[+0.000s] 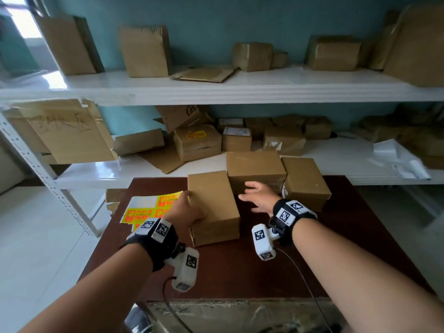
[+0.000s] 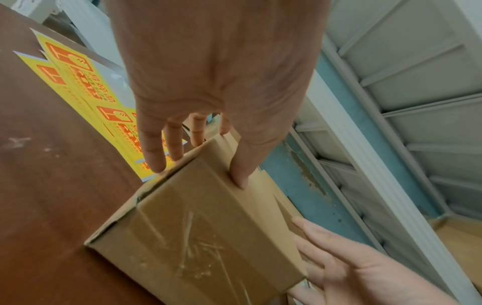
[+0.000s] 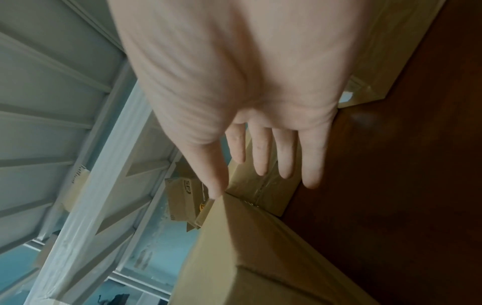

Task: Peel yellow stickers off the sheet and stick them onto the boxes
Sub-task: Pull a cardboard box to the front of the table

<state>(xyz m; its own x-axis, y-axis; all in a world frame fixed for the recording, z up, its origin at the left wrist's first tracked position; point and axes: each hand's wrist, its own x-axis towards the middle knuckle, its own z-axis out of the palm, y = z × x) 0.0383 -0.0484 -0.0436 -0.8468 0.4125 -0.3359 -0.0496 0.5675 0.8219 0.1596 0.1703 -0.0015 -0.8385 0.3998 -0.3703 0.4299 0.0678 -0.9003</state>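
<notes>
Left hand [image 1: 183,211] covers the near corner of the sticker sheet [image 1: 146,209] (its print too small to read) and part of the nearest box [image 1: 213,207]. Right hand [image 3: 242,82] is motion-blurred in the wrist view. Counter [image 1: 240,267] is cut off by the lower edge.

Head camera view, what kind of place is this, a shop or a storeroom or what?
Probably a parcel storeroom or packing room: white metal shelving loaded with taped cardboard boxes, and a brown table with more boxes and a sheet of yellow stickers.
</notes>
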